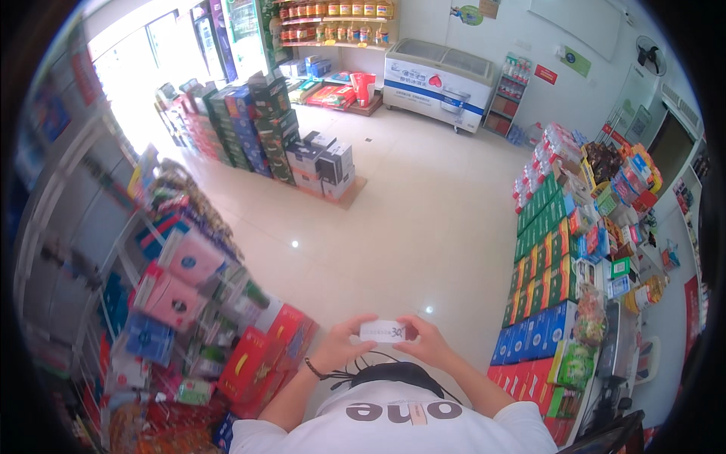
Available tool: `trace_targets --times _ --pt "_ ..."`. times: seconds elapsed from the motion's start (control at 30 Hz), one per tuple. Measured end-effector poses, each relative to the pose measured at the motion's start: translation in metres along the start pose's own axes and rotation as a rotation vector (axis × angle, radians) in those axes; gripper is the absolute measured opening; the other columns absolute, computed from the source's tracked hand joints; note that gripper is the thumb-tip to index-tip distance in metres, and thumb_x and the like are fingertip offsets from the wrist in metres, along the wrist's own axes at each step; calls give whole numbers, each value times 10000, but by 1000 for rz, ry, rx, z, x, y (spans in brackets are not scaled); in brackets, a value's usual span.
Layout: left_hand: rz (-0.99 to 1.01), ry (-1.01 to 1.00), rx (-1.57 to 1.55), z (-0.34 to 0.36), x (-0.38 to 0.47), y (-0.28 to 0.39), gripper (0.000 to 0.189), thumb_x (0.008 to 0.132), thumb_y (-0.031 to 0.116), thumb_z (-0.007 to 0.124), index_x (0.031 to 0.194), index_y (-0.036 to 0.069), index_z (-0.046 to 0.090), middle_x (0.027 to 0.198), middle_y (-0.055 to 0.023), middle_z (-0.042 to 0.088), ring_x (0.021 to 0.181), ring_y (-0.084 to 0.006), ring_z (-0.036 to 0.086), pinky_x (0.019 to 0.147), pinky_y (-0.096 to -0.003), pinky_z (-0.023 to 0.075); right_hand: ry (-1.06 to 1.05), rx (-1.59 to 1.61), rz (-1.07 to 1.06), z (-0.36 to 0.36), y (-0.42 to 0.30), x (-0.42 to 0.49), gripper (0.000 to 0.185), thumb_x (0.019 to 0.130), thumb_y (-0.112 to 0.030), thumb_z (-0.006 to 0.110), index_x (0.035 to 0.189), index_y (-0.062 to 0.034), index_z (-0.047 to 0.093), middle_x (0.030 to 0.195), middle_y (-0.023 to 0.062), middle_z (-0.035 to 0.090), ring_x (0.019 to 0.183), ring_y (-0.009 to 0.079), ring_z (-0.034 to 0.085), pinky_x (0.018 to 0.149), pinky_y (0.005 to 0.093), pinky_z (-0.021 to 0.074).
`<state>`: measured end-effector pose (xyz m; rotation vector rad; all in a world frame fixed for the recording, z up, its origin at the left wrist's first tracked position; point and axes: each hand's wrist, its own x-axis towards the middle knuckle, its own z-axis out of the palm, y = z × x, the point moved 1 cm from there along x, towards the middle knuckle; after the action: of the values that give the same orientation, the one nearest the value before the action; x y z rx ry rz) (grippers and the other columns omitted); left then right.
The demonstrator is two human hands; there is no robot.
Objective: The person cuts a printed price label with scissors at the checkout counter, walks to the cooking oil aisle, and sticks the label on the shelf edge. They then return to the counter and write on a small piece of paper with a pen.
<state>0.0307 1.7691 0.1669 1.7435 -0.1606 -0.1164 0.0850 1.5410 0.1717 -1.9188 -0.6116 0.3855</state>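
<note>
A small white card point(375, 331) bearing writing is stretched between my two hands, in front of my waist. My left hand point(344, 342) pinches one end between thumb and fingers; a dark braided bracelet is on that wrist. The other end is gripped by my right hand point(425, 342), thumb below and index finger above. Just under the card lies a black bag point(391, 377) with thin dark cords, against my white printed T-shirt point(391, 420). Pale floor tiles show beyond the card.
Shelves with pink packages point(184, 258) and red gift boxes point(252, 363) stand at left. Stacked cartons point(536, 329) line the counter at right. Ahead are carton stacks point(275, 130), a chest freezer point(437, 85) and shelves of oil bottles point(340, 9).
</note>
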Motion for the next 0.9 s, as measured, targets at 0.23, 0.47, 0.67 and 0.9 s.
trace_targets --times 0.23,0.47,0.67,0.9 --pt "-91 -51 -5 -31 228 -36 531 818 50 749 1308 -1 551 1079 -73 670 962 -118 621 834 -269 522 85 -290 -221 -104 72 179 519 754 -150 790 1206 -19 569 1193 138 535 1071 305 573 885 380 490" --pt "-94 55 -85 -112 433 -32 559 825 -10 730 1339 8 511 1129 -69 647 987 -128 629 843 -268 532 -28 -210 -298 -208 86 410 512 754 -216 790 1185 -5 613 1099 166 642 991 336 627 867 393 510" --pt "-149 124 -558 -164 567 -77 534 832 -57 704 1318 9 491 1164 -91 621 1044 -158 628 868 -291 539 -209 -95 -199 -253 128 572 527 774 -238 774 1220 -10 608 1117 181 637 989 341 631 857 394 517" --pt "-132 147 -190 -267 798 -98 530 820 -30 721 1291 36 488 1084 -62 637 971 -118 637 798 -266 550 -205 -175 -202 -317 168 805 553 807 -257 746 1280 -32 568 1108 172 622 970 343 624 822 398 511"
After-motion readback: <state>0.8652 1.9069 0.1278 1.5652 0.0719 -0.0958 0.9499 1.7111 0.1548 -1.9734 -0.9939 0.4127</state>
